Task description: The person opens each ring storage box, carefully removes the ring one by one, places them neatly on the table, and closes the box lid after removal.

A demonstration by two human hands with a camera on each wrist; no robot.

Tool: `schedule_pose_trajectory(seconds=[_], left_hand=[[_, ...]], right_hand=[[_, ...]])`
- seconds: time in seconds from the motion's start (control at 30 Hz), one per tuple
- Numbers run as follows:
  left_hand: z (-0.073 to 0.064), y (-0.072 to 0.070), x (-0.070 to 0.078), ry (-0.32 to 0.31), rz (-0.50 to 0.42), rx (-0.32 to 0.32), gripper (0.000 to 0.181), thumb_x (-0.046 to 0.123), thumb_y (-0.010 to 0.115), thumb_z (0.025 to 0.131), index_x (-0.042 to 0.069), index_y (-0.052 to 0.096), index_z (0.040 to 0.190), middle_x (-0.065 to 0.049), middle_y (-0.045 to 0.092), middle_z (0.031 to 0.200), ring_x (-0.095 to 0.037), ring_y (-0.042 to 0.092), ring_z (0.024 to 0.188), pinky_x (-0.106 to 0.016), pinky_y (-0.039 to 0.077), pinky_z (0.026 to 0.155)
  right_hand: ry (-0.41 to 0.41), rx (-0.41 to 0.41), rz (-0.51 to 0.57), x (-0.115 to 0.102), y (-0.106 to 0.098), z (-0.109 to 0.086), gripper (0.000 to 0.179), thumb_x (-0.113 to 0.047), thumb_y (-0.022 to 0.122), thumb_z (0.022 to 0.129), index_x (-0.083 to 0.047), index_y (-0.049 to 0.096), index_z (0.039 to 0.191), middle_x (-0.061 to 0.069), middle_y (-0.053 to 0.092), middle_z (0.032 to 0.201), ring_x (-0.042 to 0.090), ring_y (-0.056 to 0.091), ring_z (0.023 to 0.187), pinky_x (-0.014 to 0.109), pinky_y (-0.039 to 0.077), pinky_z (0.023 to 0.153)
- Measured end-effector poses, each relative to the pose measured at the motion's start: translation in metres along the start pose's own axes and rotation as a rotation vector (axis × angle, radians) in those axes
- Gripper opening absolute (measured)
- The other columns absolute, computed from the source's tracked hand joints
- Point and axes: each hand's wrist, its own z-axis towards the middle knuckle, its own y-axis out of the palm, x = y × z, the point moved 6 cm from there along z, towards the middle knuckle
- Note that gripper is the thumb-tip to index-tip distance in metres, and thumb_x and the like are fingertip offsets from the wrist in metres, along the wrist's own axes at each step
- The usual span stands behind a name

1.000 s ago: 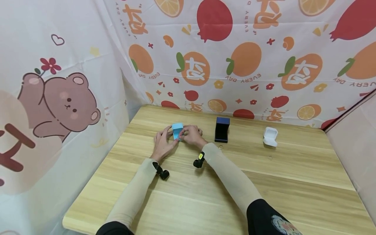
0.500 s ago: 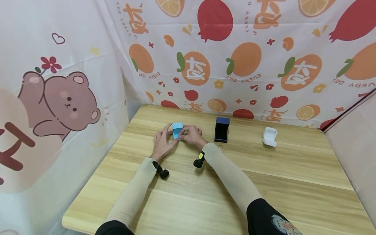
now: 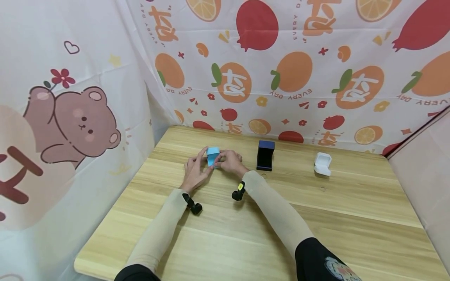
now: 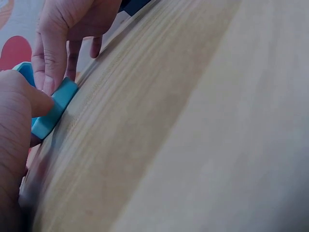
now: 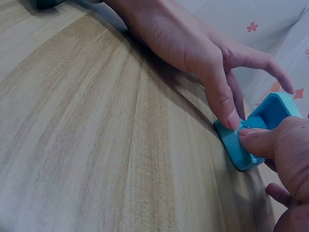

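Note:
A light-blue ring box (image 3: 212,150) stands with its lid up on the wooden table, toward the left. My left hand (image 3: 194,171) holds it from the left side, thumb on the front of the base and index finger by the lid in the right wrist view. From the other side my right hand (image 3: 229,160) reaches into the box, thumb and fingertips pinched together at the cushion. A small shiny ring (image 5: 247,127) shows by the right thumb tip in the right wrist view, mostly hidden. In the left wrist view, the blue base (image 4: 58,107) lies between both hands.
To the right stands an open dark-blue ring box (image 3: 265,155), with a ring (image 3: 264,176) lying in front. Farther right is an open white ring box (image 3: 323,164), another ring (image 3: 323,189) before it. Printed cloth (image 3: 261,78) hangs behind the table.
Both hands stay almost in place at the light-blue box. The left index finger has lifted slightly beside the lid.

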Motion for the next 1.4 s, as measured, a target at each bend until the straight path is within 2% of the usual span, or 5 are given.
schedule_pose_trajectory(seconds=[0.33, 1.0, 1.4], left_hand=[[0.0008, 0.0047, 0.0002, 0.047, 0.049, -0.034, 0.07, 0.04, 0.055, 0.086, 0.046, 0.011, 0.14, 0.003, 0.052, 0.133, -0.029, 0.038, 0.114, -0.045, 0.021, 0.088], [0.0014, 0.0064, -0.002, 0.065, 0.052, -0.005, 0.069, 0.041, 0.055, 0.086, 0.045, 0.013, 0.14, 0.002, 0.055, 0.13, -0.03, 0.039, 0.111, -0.046, 0.022, 0.085], [-0.0012, 0.0047, -0.0006, 0.062, 0.053, 0.001, 0.069, 0.041, 0.056, 0.085, 0.045, 0.015, 0.14, 0.0, 0.056, 0.129, -0.029, 0.039, 0.111, -0.044, 0.023, 0.083]], right_hand=[[0.001, 0.004, 0.012, 0.0001, -0.0009, -0.0003, 0.008, -0.03, 0.073, 0.074, -0.024, 0.069, 0.074, -0.007, 0.054, 0.13, 0.022, 0.045, 0.125, 0.051, 0.015, 0.1], [-0.024, 0.017, 0.031, 0.0009, -0.0012, -0.0016, 0.01, -0.032, 0.073, 0.074, -0.022, 0.07, 0.074, -0.004, 0.053, 0.131, 0.027, 0.04, 0.125, 0.053, 0.016, 0.097], [-0.016, 0.034, -0.012, -0.0001, -0.0018, -0.0032, 0.008, -0.034, 0.072, 0.075, -0.027, 0.07, 0.07, -0.006, 0.053, 0.131, 0.027, 0.038, 0.125, 0.052, 0.02, 0.095]])
